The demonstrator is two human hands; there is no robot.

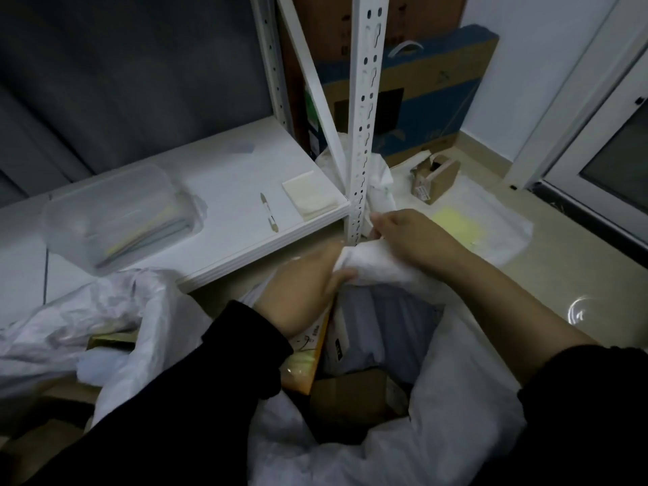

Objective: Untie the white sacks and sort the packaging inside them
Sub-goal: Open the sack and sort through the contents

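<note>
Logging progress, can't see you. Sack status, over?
Left hand, right hand both grip bunched top of sack. Parcels visible inside. Shelf post close beside hands.

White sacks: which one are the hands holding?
The sack between the arms; left hand and right hand grip its bunched top. The sack at left lies untouched.

Storeroom: metal shelving, stacked cartons.
</note>
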